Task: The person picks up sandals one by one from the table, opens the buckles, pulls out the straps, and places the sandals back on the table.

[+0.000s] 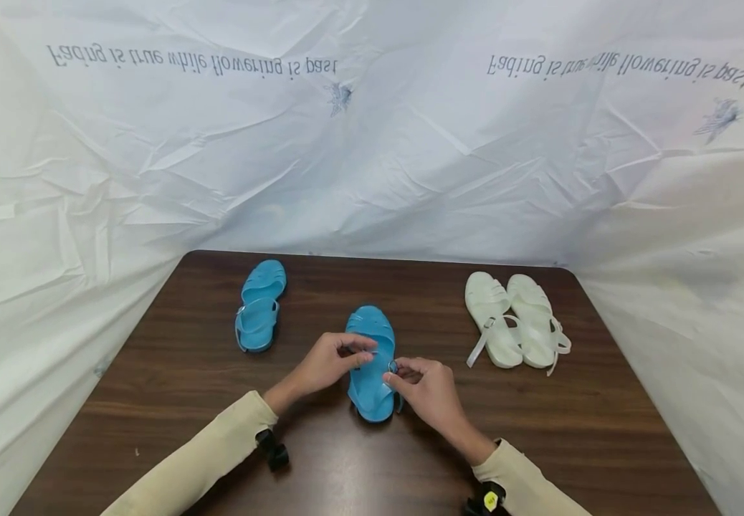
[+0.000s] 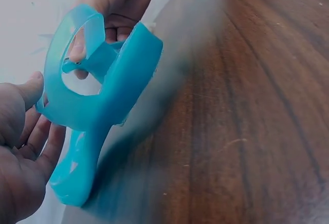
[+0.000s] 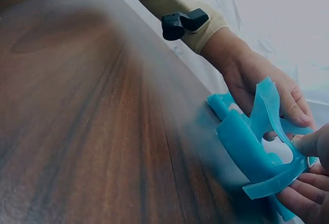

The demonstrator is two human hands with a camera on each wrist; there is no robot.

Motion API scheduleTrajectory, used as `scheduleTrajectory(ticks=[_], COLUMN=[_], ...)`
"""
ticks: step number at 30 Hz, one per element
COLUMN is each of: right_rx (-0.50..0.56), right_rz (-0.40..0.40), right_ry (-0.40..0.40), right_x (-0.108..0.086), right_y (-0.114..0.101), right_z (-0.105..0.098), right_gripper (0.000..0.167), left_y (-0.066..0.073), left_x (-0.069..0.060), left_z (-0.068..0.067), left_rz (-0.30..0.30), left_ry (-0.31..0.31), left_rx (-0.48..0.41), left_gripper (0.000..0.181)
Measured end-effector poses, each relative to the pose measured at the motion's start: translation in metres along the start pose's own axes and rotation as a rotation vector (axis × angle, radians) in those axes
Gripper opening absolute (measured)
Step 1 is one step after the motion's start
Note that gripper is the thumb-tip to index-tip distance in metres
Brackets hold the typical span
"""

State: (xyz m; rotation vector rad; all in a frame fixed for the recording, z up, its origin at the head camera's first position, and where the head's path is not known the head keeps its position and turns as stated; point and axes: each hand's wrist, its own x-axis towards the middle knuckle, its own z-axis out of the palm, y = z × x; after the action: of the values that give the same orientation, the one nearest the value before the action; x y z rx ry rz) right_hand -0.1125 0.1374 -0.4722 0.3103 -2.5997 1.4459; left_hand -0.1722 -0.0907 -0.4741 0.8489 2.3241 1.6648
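Blue sandal (image 1: 370, 387) set at middle of desk (image 1: 591, 430). Strap end (image 3: 294, 126) pinched by left hand (image 1: 327, 363), buckle (image 1: 393, 367) pinched by right hand (image 1: 432, 394). Strap fastening apparently being done; ends held apart. Next move seems to require strap end fed through buckle.

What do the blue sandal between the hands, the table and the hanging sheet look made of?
Blue sandal: probably soft plastic or rubber, smooth; thin straps bend and look translucent.
Table: wood or wood-look laminate, slightly glossy; dark grain, soft glare.
Sheet: perhaps thin plastic or cloth, faint sheen; sharp creases.
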Motion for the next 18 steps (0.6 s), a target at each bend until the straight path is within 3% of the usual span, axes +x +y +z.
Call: scheduleTrajectory(ticks=[11, 18], right_rx=[-0.080, -0.074], right_rz=[0.026, 0.036], right_ry=[-0.055, -0.099], right_x=[-0.002, -0.002], right_y=[0.006, 0.011], right_z=[0.000, 0.001], right_gripper=[0.024, 0.026], left_y=[-0.006, -0.007], left_x=[-0.005, -0.004], left_z=[0.002, 0.003], left_rz=[-0.038, 0.005], left_ry=[-0.023, -0.045], left_rx=[0.040, 0.110], left_gripper=[0.028, 0.026])
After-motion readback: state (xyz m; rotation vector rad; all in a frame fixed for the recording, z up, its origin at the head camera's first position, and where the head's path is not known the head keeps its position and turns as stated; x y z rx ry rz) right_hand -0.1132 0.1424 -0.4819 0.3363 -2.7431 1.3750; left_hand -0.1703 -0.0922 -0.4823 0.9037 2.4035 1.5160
